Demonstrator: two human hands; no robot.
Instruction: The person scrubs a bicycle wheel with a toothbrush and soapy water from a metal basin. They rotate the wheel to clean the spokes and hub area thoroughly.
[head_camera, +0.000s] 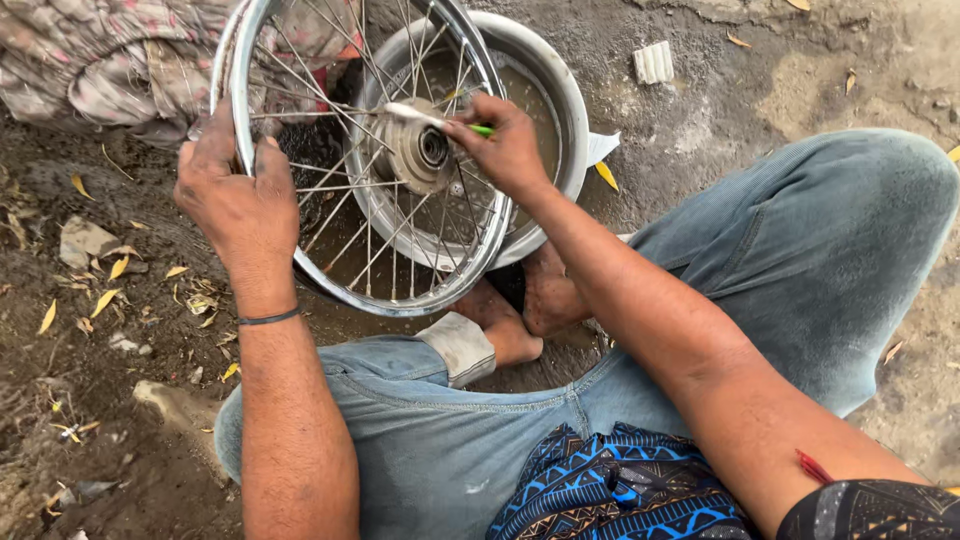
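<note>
While your left hand (235, 195) grips the spoked wheel rim (300, 270) w/ fingers wrapped, your right hand (505, 150) pinches a green-handled brush (430, 118) at the hub (420, 152), over a metal basin (560, 90).

One shiny spoked metal wheel rim (362, 160) is standing upright at the far left; one round grey basin of murky water (560, 90) is sitting behind it; one green-handled toothbrush (440, 120) is showing at the hub; one small white ribbed block (655, 62) is lying far right on the dirt; one thin dark wristband (268, 318) is circling the left wrist; two bare feet (520, 310) are showing near the rim.
</note>
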